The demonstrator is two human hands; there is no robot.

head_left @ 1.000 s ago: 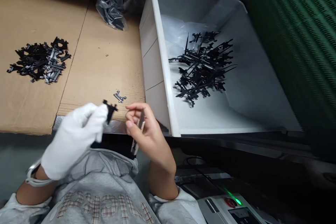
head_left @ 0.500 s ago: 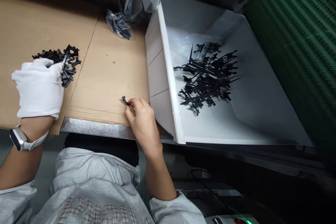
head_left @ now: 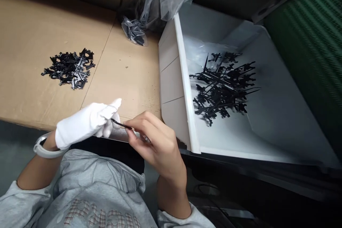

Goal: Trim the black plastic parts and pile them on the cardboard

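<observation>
A thin black plastic part (head_left: 118,123) spans the gap between my two hands, above the table's front edge. My right hand (head_left: 157,142), bare, pinches its right end between thumb and fingers. My left hand (head_left: 85,123), in a white glove, has its fingers closed around the left end; the glove hides that end. Beyond my left hand, small black plastic pieces (head_left: 70,68) lie in a loose heap on the cardboard (head_left: 29,42).
To the right stands a white bin (head_left: 184,78), its wall close to my right hand. Branching black plastic pieces (head_left: 224,85) lie tangled inside it. A clear plastic bag (head_left: 135,34) with dark contents rests at the back. A green ridged surface (head_left: 310,42) rises at far right.
My left hand has left the heap and come right to the black part. My right hand has lifted the part slightly off the cardboard. The view has shifted a little.
</observation>
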